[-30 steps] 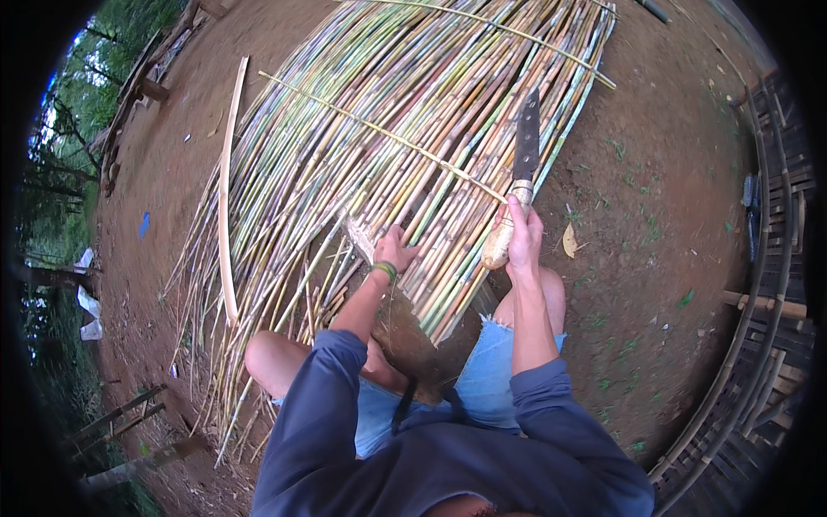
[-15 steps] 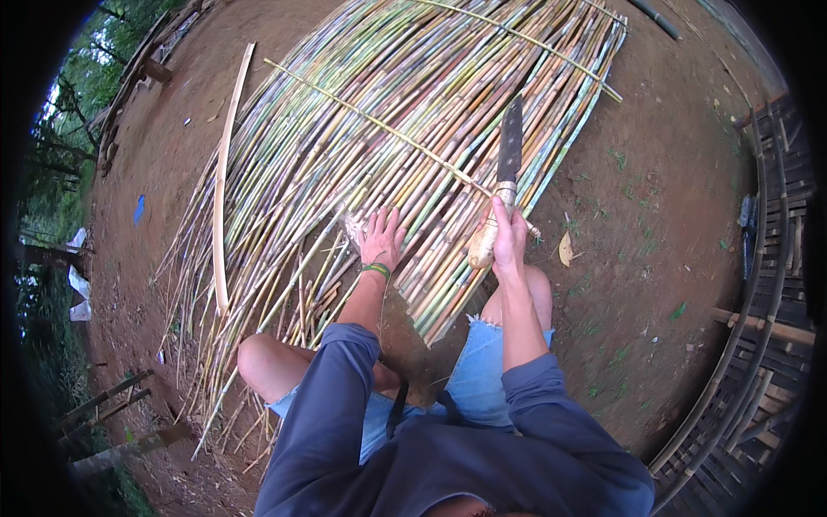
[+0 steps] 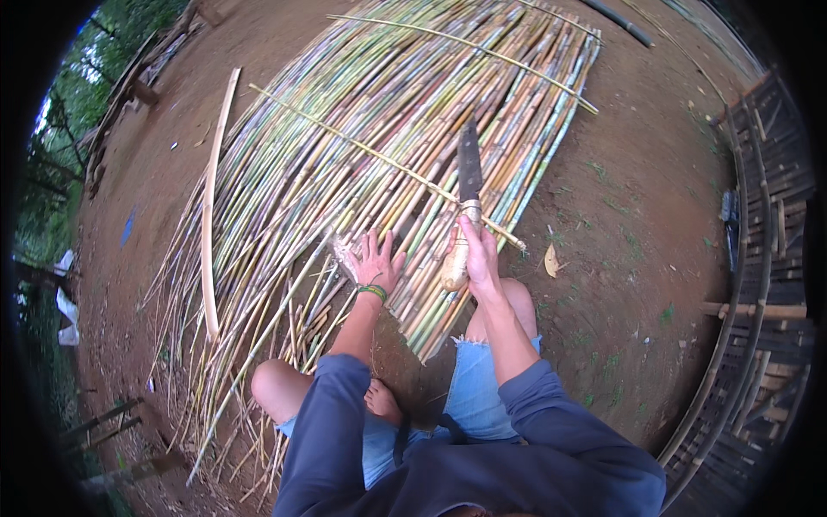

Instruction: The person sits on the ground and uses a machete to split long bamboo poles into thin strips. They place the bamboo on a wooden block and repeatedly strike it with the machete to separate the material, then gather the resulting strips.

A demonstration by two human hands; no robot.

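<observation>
A wide mat of split bamboo strips lies on bare earth in front of me. My left hand rests flat, fingers spread, on the near ends of the strips; a green band circles its wrist. My right hand grips the pale wooden handle of a large knife. Its dark blade points away from me, over the strips. A thin bamboo crosspiece runs slantwise across the mat, passing just under the blade. I am squatting, knees bare, in blue sleeves.
A loose curved pale slat lies on the mat's left edge. A second crosspiece spans the far end. A woven bamboo fence curves along the right. A dry leaf lies on the dirt. Trees and wood scraps stand at the left.
My left hand has slid a little forward and flattened on the strip ends. The knife stays upright in my right hand, nearly in the same place.
</observation>
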